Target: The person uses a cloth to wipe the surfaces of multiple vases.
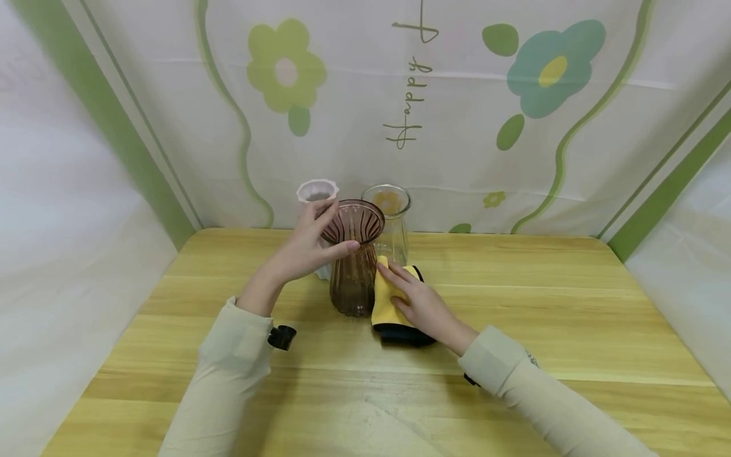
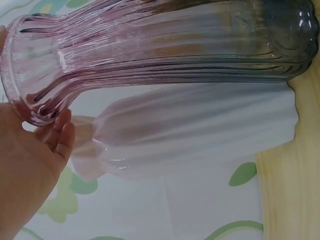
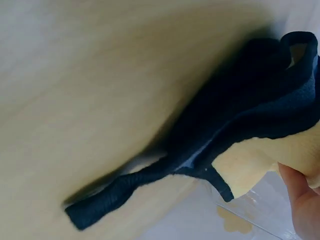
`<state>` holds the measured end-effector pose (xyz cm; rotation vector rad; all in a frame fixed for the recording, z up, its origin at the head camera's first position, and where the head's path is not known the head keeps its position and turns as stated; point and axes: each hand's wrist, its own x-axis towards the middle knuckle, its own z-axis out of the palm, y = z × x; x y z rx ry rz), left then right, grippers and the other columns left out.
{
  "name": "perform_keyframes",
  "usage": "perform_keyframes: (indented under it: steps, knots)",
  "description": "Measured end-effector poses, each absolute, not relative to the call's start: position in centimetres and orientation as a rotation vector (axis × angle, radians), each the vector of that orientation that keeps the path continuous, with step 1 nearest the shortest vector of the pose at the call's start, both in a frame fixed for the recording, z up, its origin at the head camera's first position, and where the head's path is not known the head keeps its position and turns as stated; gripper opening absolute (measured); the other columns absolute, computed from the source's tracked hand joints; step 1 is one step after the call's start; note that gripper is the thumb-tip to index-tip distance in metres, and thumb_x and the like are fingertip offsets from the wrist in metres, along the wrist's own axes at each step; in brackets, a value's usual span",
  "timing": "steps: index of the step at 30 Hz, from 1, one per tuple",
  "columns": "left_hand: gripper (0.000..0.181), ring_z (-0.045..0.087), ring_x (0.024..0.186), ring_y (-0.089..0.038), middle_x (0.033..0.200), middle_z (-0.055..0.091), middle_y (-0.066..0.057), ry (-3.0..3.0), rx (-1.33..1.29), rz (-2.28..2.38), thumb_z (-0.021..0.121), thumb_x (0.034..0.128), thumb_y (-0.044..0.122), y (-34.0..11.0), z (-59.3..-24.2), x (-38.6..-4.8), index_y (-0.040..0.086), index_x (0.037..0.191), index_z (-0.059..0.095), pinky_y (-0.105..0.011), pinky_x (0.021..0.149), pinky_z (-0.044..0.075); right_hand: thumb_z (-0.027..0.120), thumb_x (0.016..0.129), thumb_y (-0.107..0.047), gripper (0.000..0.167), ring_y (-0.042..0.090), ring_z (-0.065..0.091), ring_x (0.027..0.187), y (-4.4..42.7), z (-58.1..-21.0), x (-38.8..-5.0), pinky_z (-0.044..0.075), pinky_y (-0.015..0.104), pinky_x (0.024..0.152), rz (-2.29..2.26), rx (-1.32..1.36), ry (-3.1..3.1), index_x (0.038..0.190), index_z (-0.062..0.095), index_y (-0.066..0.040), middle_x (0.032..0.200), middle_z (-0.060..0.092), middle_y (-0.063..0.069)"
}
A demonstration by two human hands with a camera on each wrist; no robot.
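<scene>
A ribbed glass vase [image 1: 355,279], purplish at the flared rim and smoky grey toward the base, stands on the table. My left hand [image 1: 311,244] holds it by the rim, with the thumb on the near side; the left wrist view shows the fingers curled at the rim's edge. A folded yellow cloth [image 1: 388,304] with a black border is in my right hand [image 1: 425,308], beside the vase's right side. In the right wrist view the cloth's dark edge [image 3: 240,110] hangs in folds. Whether the cloth touches the glass I cannot tell.
Behind the held vase, a white fluted vase [image 2: 200,127] stands to the left and a clear glass vase [image 1: 394,238] to the right. The wooden table [image 1: 548,304] meets a flower-printed backdrop [image 1: 354,127] just behind them.
</scene>
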<state>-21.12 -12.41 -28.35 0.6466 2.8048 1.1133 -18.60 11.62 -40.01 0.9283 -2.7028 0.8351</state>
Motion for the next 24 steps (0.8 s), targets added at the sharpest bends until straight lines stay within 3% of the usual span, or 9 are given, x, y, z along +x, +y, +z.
perform_keyframes:
  steps: [4,8,12,16,19,22,24]
  knots:
    - [0.091,0.005,0.148,-0.036,0.161,0.005,-0.015,2.796,0.642,1.086,0.065,0.0889,0.041,-12.7,-28.2,-21.2,0.007,0.154,0.011,-0.057,0.117,0.018,0.065,0.087,-0.001,0.066,0.037,0.052,0.125,11.3,-39.3,-18.9,0.052,0.045,0.093,0.871,0.933,-2.641,0.147,0.038,-0.011,0.148,0.04,0.019]
    - [0.096,0.004,0.149,-0.035,0.161,0.002,-0.012,2.755,0.669,1.079,0.058,0.0875,0.057,-12.9,-28.1,-21.1,0.008,0.154,0.008,-0.058,0.117,0.017,0.066,0.086,0.001,0.067,0.037,0.051,0.126,10.9,-38.3,-19.1,0.052,0.043,0.094,0.918,0.934,-2.583,0.146,0.039,-0.01,0.149,0.04,0.019]
    - [0.115,0.0,0.149,-0.036,0.162,-0.002,-0.011,2.701,0.7,1.13,0.045,0.075,0.082,-13.1,-28.1,-21.0,0.008,0.154,0.005,-0.06,0.116,0.016,0.065,0.087,0.001,0.066,0.036,0.053,0.124,10.6,-37.2,-19.1,0.053,0.04,0.092,0.944,0.93,-2.538,0.146,0.039,-0.009,0.15,0.039,0.019]
    - [0.128,-0.007,0.148,-0.037,0.161,-0.005,-0.013,2.686,0.717,1.163,0.037,0.0654,0.092,-13.0,-28.4,-21.0,0.005,0.154,0.004,-0.063,0.116,0.012,0.065,0.087,0.001,0.063,0.035,0.048,0.13,10.5,-36.6,-19.1,0.052,0.041,0.094,0.959,0.929,-2.511,0.145,0.04,-0.008,0.15,0.039,0.018]
    - [0.12,-0.007,0.148,-0.038,0.161,-0.005,-0.013,2.72,0.706,1.134,0.041,0.0733,0.086,-12.8,-28.4,-21.0,0.005,0.154,0.004,-0.063,0.116,0.011,0.065,0.087,0.0,0.065,0.036,0.046,0.132,10.4,-36.8,-19.1,0.049,0.044,0.098,0.953,0.935,-2.516,0.146,0.039,-0.008,0.15,0.038,0.019]
    - [0.104,-0.002,0.148,-0.037,0.161,-0.004,-0.013,2.793,0.674,1.06,0.05,0.0854,0.069,-12.5,-28.4,-20.9,0.006,0.154,0.003,-0.061,0.117,0.014,0.066,0.085,0.002,0.07,0.04,0.047,0.13,10.5,-37.4,-19.2,0.049,0.047,0.097,0.929,0.952,-2.512,0.148,0.037,-0.011,0.148,0.04,0.022]
    - [0.099,0.002,0.148,-0.036,0.161,-0.002,-0.013,2.851,0.644,1.008,0.055,0.0879,0.059,-12.2,-28.3,-20.9,0.007,0.154,0.004,-0.059,0.117,0.016,0.067,0.084,0.003,0.074,0.041,0.051,0.125,10.6,-37.9,-19.3,0.051,0.047,0.093,0.881,0.958,-2.516,0.149,0.035,-0.014,0.146,0.043,0.022]
